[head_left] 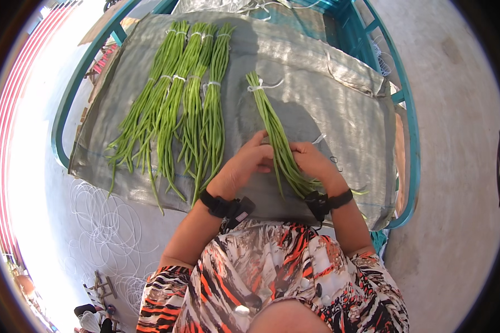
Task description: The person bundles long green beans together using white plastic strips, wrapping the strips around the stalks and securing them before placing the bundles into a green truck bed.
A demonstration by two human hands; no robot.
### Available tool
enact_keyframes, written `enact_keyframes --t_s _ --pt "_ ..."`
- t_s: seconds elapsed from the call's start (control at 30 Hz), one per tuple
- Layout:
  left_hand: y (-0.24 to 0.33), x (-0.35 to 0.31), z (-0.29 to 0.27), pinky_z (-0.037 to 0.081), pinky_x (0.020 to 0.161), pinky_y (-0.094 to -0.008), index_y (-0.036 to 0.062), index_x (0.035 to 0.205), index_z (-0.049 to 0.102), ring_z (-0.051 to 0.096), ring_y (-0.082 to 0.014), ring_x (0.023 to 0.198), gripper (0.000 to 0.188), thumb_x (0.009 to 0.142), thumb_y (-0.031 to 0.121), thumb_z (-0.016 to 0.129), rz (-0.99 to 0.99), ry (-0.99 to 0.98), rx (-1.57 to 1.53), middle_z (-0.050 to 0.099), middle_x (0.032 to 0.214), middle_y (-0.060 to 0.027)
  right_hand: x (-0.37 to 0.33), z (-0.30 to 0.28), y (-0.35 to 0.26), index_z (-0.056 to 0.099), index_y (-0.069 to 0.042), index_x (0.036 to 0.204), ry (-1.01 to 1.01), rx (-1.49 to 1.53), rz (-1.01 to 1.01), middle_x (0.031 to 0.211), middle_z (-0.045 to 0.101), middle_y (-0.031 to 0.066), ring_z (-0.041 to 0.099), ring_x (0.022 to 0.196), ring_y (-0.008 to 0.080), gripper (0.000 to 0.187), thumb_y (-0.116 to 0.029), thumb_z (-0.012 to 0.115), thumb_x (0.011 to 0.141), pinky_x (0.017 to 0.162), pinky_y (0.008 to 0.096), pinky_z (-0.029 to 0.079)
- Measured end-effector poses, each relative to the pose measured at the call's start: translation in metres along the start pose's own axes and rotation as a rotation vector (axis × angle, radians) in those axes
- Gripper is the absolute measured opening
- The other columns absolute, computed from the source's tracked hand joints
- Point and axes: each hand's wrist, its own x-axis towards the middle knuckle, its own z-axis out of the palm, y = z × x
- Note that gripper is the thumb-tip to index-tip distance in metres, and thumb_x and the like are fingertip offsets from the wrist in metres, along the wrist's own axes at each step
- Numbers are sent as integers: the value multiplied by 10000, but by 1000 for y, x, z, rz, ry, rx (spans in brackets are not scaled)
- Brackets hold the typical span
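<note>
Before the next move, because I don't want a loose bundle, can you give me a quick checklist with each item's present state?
1. Upper tie in place: ok; a white tie circles the green bean bundle near its top.
2. Lower tie closed: cannot tell; a white strip end shows near the right hand, but any wrap is hidden.
3. Hands placed: ok; the left hand and the right are on opposite sides of the bundle.
4. Lower tips even: not ok; they splay at uneven lengths.
5. Other beans separate: ok; the tied bundles lie to the left, with gray sheet between.
</note>
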Motion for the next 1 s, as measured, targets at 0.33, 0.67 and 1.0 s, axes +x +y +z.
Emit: enact_keyframes --t_s 0.33,0.67,1.0 --pt "-29 -1 -8 480 713 -409 50 1209 483 619 -313 813 398 831 169 521 338 319 1136 638 828 -174 11 3 17 622 -7 1030 74 -125 -268 800 644 82 596 691 143 264 -80 467 830 647 285 471" --pt "-17 -30 -16 450 680 -439 65 814 626 549 -347 712 192 807 253 586 607 547 1488 602 769 -132 3 10 10 592 -40 1008 256 84 -111 679 524 2 492 576 76 206 -119 502 841 514 240 397" --pt "-3 -22 -13 399 842 -257 49 860 582 543 -99 885 224 922 259 537 470 268 18 620 903 -27 -4 18 2 590 -26 991 326 309 -159 702 537 -18 483 586 43 170 -101 518 857 518 210 397"
